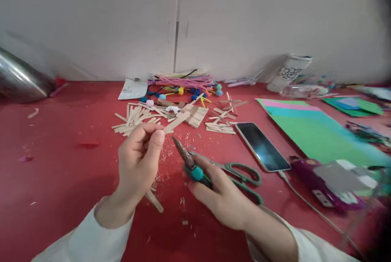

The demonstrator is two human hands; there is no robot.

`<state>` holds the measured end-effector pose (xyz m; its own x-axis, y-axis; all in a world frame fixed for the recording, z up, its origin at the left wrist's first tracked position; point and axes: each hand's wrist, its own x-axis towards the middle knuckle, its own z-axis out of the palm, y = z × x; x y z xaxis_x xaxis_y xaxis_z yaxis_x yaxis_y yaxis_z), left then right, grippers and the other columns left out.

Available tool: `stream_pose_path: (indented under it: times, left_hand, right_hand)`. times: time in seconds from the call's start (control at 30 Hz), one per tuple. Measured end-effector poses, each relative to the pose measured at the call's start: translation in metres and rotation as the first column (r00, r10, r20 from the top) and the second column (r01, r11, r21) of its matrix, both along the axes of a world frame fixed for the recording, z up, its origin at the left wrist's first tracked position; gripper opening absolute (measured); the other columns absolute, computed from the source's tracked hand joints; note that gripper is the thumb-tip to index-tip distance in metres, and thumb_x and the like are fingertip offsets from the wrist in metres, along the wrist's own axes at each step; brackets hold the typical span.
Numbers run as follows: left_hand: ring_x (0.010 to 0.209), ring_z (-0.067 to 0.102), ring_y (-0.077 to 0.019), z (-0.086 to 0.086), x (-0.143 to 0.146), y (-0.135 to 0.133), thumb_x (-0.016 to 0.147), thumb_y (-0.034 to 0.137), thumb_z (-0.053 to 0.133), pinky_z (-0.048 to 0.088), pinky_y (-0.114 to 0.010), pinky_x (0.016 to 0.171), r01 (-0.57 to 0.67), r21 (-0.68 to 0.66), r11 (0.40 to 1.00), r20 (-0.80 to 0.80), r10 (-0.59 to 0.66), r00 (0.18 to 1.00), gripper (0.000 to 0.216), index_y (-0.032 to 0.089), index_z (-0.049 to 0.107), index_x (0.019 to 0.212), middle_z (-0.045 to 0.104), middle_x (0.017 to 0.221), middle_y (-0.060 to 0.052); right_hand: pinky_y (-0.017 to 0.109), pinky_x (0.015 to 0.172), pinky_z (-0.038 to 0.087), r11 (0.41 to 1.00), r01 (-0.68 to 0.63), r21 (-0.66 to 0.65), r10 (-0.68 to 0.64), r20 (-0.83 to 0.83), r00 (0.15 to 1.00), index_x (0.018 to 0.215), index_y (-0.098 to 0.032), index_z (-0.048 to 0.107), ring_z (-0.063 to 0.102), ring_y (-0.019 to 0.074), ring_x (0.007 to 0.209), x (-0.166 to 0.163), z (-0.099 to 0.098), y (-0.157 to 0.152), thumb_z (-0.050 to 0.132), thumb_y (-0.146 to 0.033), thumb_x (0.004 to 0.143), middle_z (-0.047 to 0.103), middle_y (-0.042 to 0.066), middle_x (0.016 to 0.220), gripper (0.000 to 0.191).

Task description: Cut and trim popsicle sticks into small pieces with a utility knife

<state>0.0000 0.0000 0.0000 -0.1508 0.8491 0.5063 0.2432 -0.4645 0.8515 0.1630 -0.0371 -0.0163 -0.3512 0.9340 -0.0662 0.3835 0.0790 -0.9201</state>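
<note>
A wooden craft stick (177, 122) is pinched between the thumb and fingers of my left hand (139, 164), its free end pointing up and right. My right hand (221, 197) grips long-nose pliers (185, 154) with worn, rusty-looking jaws and a teal-and-black handle. The tip of the pliers points up and left, just below the craft stick and apart from it. Scissors (244, 176) with grey-green handles lie partly hidden behind my right hand. Another craft stick (155, 201) lies on the table below my left hand.
Loose craft sticks (134, 117), pink pipe cleaners (183, 82) and pompoms spread over the red table (61, 139). To the right are a phone (262, 146) with a cable, coloured sheets (305, 131), a purple glue gun-like object (324, 184) and a white can (288, 72). Wood chips litter the middle.
</note>
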Motion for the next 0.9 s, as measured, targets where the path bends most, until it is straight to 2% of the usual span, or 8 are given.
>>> stream_pose_path:
  times: [0.2,0.33,0.5,0.9]
  left_hand:
    - [0.041,0.035,-0.0058,0.001,0.0022,-0.0088,0.084,0.023,0.054,0.029,-0.015,0.037,-0.021,0.001,1.0,-0.072,0.021,0.997,0.009,0.019,0.059,0.077,0.043,0.051,0.007]
    - [0.04,0.033,-0.0065,0.0016,0.0036,-0.005,0.083,0.025,0.053,0.027,-0.015,0.035,-0.018,-0.058,0.998,-0.045,0.015,0.999,0.011,0.019,0.058,0.076,0.039,0.048,0.007]
    - [0.041,0.033,-0.0065,0.0015,0.003,-0.0012,0.083,0.024,0.053,0.028,-0.015,0.036,0.022,-0.069,0.997,0.002,-0.022,1.0,0.009,0.018,0.058,0.077,0.039,0.05,0.007]
    - [0.043,0.035,-0.0063,-0.0008,0.0023,-0.0015,0.083,0.027,0.055,0.031,-0.015,0.039,-0.018,-0.086,0.996,-0.064,0.012,0.998,0.012,0.018,0.059,0.075,0.041,0.052,0.007]
  right_hand:
    - [0.023,0.057,0.033,0.998,0.054,0.014,-0.054,0.035,0.998,0.078,-0.019,0.048,0.04,0.0114,0.061,-0.0013,0.0005,0.0013,0.047,-0.017,0.075,0.048,-0.003,0.067,0.004]
    - [0.024,0.056,0.031,0.998,0.062,0.001,-0.062,0.081,0.995,0.074,-0.019,0.044,0.039,0.0116,0.06,-0.0011,0.0018,0.004,0.044,-0.017,0.074,0.045,-0.003,0.066,0.003]
    - [0.025,0.055,0.029,0.998,0.066,-0.007,-0.064,0.133,0.989,0.074,-0.021,0.042,0.036,0.0116,0.06,-0.0011,0.001,0.0047,0.042,-0.018,0.073,0.041,-0.004,0.065,0.003]
    - [0.024,0.053,0.027,0.998,0.057,-0.019,-0.053,0.18,0.982,0.078,-0.02,0.047,0.035,0.0109,0.057,-0.0004,0.0019,0.0049,0.043,-0.017,0.073,0.04,-0.005,0.063,0.007]
